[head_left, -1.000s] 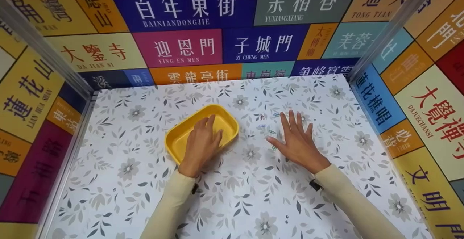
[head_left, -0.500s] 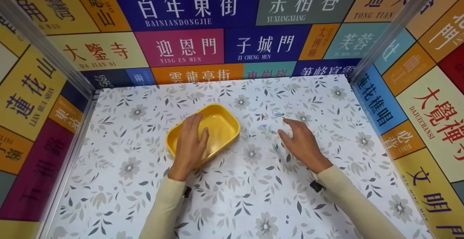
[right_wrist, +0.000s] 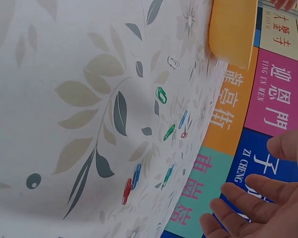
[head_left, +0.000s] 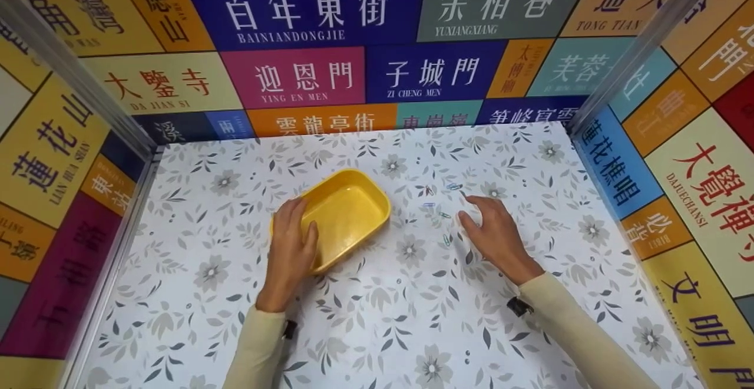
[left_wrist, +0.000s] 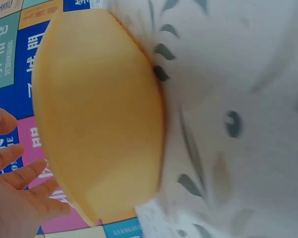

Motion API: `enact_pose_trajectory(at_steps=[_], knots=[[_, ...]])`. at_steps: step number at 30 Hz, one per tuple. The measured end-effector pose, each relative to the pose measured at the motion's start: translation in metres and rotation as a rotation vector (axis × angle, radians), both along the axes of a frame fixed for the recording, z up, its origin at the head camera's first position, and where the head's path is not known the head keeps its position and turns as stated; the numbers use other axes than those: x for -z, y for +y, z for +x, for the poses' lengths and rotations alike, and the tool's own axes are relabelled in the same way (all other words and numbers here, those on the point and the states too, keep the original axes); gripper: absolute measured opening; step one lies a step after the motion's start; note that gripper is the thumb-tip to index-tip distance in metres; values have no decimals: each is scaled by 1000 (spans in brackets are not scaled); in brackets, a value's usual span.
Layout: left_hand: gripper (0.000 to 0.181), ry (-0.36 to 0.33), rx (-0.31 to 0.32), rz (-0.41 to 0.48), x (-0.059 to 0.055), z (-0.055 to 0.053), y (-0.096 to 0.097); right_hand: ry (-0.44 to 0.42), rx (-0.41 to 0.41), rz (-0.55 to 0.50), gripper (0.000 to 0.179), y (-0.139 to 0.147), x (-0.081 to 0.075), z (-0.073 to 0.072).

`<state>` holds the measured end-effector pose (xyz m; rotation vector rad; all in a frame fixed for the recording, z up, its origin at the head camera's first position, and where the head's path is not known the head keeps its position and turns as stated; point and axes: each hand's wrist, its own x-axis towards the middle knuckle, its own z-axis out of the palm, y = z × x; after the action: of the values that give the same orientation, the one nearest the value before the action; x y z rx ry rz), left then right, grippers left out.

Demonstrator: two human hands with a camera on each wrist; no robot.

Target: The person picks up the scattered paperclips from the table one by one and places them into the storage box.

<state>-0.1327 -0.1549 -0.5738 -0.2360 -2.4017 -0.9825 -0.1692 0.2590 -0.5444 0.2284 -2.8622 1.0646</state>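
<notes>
A yellow plastic container (head_left: 347, 218) with rounded corners sits left of centre in the head view, nothing lying in its visible inside. My left hand (head_left: 288, 259) is over its left end, fingers loosely bent above the rim, holding nothing. In the left wrist view, those fingers (left_wrist: 27, 173) show beside the upper edge of the container wall (left_wrist: 99, 114). To the right lie several small coloured paper clips, among them a red clip (right_wrist: 126, 191), a blue clip (right_wrist: 136, 177) and a green clip (right_wrist: 161, 94). Just right of them, my right hand (head_left: 498, 233) hovers with relaxed fingers.
The table is covered with a white floral sheet (head_left: 365, 330). Upright panels with coloured lettered blocks stand at the back (head_left: 294, 76), left (head_left: 65, 224) and right (head_left: 677, 159). A white paper clip (right_wrist: 173, 62) lies nearer the container.
My left hand has moved left from over the container's middle to its left end. My right hand has gone from spread fingers to a looser bend, drawing slightly right of the paper clips.
</notes>
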Motion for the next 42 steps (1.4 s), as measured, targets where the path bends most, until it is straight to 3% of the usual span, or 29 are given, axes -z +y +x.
enact_pose_trajectory(at_steps=[4,7,11,18,24,34,42], knots=[[45,-29,-29,89,7,5,-6,9,2,3,48,1,2,0],[44,-6,-44,144,12,8,-9,18,0,2,47,3,4,0],[46,24,-62,186,20,11,-14,21,-2,-3,46,5,6,1],[51,10,-84,238,34,14,-24,8,-10,-6,46,6,9,1],[48,55,-100,260,41,13,-28,-23,-10,-14,49,8,12,3],[48,-107,-146,430,44,19,-34,-32,-6,-9,48,10,17,4],[51,-156,-128,558,47,21,-34,-34,2,-5,49,13,20,6]])
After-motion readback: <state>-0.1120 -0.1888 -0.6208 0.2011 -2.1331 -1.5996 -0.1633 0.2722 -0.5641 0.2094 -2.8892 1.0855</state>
